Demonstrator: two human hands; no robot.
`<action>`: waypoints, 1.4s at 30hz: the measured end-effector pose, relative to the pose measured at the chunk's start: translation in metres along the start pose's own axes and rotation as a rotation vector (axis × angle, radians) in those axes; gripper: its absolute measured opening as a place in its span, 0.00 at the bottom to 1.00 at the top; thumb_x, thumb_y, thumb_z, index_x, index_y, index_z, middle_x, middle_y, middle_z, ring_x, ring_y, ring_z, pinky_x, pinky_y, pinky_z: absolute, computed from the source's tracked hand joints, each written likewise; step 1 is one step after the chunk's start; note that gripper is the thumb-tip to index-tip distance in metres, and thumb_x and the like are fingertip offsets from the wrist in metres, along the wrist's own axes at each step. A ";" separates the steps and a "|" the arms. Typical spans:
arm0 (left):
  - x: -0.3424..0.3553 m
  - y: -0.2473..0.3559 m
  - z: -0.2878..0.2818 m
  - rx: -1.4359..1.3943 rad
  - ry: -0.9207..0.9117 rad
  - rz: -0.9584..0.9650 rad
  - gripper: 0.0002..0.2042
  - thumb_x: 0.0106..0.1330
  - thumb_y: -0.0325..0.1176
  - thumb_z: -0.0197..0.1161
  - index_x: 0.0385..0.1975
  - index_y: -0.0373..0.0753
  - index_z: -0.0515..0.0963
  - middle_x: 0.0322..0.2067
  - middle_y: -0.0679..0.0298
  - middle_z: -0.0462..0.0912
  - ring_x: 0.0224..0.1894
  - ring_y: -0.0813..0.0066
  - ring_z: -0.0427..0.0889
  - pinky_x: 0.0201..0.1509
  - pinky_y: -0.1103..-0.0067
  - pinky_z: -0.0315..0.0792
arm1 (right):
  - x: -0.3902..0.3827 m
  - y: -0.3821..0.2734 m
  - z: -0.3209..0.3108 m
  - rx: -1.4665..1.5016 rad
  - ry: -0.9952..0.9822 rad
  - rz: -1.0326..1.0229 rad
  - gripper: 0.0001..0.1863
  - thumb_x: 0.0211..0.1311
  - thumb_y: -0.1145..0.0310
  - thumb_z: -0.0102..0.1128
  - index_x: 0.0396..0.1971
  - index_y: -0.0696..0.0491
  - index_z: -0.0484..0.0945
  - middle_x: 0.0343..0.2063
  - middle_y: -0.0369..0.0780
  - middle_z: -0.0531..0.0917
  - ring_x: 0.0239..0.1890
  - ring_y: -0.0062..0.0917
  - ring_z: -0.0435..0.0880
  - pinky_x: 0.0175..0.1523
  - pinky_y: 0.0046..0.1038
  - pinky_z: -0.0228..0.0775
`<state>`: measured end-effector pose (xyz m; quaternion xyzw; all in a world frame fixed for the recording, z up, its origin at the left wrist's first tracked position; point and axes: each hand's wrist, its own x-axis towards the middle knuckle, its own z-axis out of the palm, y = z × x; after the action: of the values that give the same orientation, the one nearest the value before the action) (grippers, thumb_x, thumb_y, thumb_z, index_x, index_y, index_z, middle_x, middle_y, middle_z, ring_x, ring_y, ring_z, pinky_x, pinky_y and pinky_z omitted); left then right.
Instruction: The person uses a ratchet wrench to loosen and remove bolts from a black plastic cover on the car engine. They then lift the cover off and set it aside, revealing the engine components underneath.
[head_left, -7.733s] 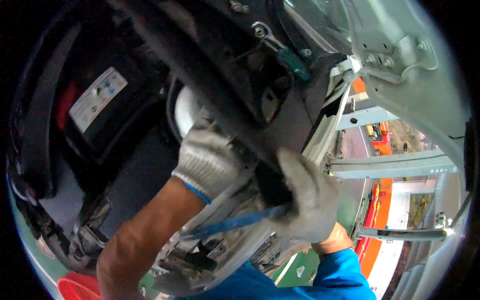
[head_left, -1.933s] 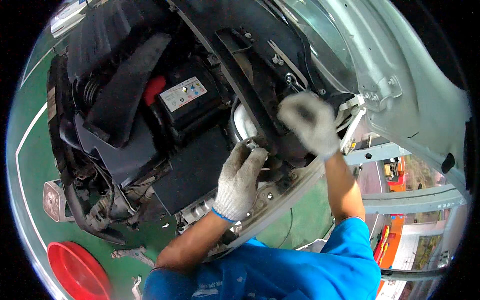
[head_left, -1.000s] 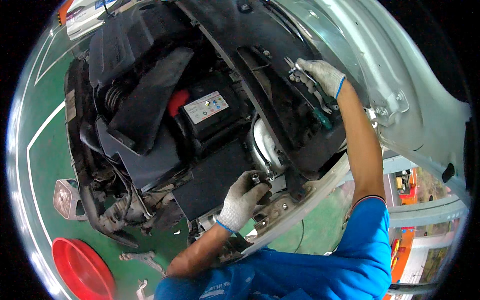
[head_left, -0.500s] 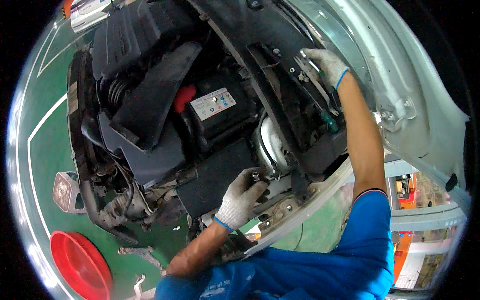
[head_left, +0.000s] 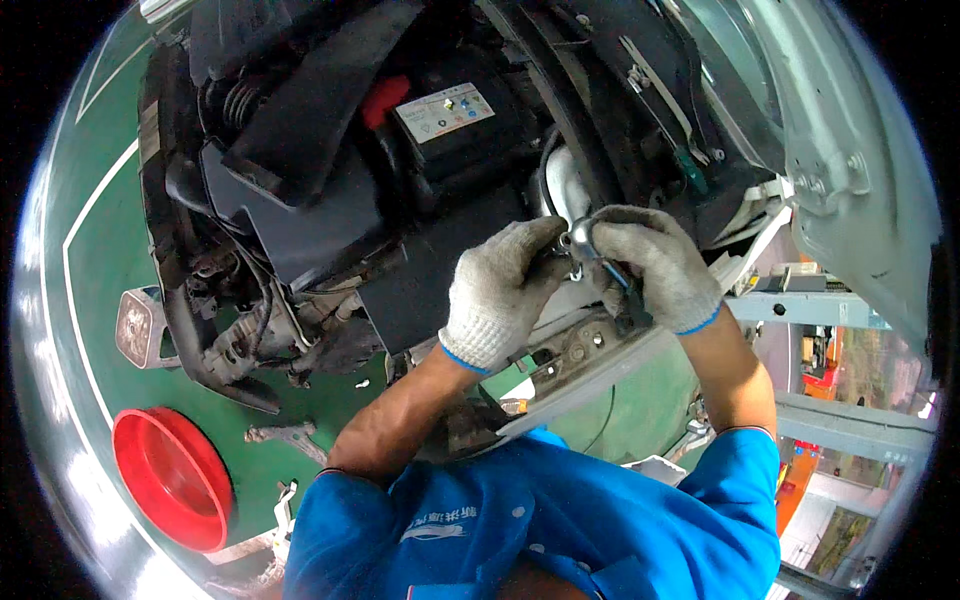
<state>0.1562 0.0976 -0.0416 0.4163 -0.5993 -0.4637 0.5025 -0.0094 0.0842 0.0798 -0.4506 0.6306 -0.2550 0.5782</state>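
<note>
Both my hands wear white knit gloves with blue cuffs and meet above the near side of an engine bay. My right hand (head_left: 655, 262) is closed around a ratchet wrench (head_left: 584, 238), its round silver head pointing toward my left hand and its dark handle slanting down to the right. Between the thumb and fingers of my left hand (head_left: 500, 290) is a small metal socket (head_left: 565, 242), right against the ratchet head. Whether the two are joined cannot be made out. Behind the hands stands a white rounded strut tower (head_left: 568, 185).
A black battery (head_left: 480, 155) with a red terminal cover (head_left: 386, 100) sits beyond my left hand. Long metal pliers (head_left: 665, 95) and a green-handled tool (head_left: 691, 170) lie on the cowl. A red basin (head_left: 165, 416) and a metal arm (head_left: 285, 436) are on the green floor.
My right hand has come from the cowl down to my left hand, bringing the ratchet wrench. My left hand has risen slightly with the socket, and the view has shifted.
</note>
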 end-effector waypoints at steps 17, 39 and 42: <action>-0.031 0.000 0.005 0.178 0.200 0.210 0.21 0.51 0.23 0.72 0.48 0.39 0.81 0.45 0.55 0.86 0.44 0.53 0.88 0.47 0.68 0.83 | -0.055 0.033 0.044 0.155 0.049 0.138 0.19 0.69 0.56 0.63 0.44 0.58 0.80 0.28 0.40 0.85 0.28 0.22 0.83 0.34 0.23 0.75; -0.041 0.008 -0.033 -0.464 0.031 -0.509 0.16 0.71 0.31 0.60 0.54 0.30 0.75 0.32 0.63 0.81 0.28 0.79 0.78 0.32 0.79 0.74 | 0.007 0.068 -0.006 -1.413 0.703 -0.520 0.47 0.51 0.59 0.76 0.69 0.54 0.61 0.53 0.51 0.78 0.53 0.49 0.81 0.56 0.45 0.76; -0.042 -0.003 -0.028 -0.486 0.015 -0.503 0.17 0.71 0.31 0.61 0.55 0.30 0.75 0.34 0.63 0.82 0.29 0.80 0.78 0.33 0.79 0.75 | 0.027 0.059 0.004 -1.608 0.674 -0.326 0.49 0.50 0.59 0.76 0.71 0.54 0.58 0.54 0.50 0.78 0.54 0.47 0.81 0.56 0.45 0.76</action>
<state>0.1906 0.1338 -0.0519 0.4226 -0.3462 -0.6992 0.4612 -0.0201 0.0892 0.0156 -0.7057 0.6838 0.0668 -0.1733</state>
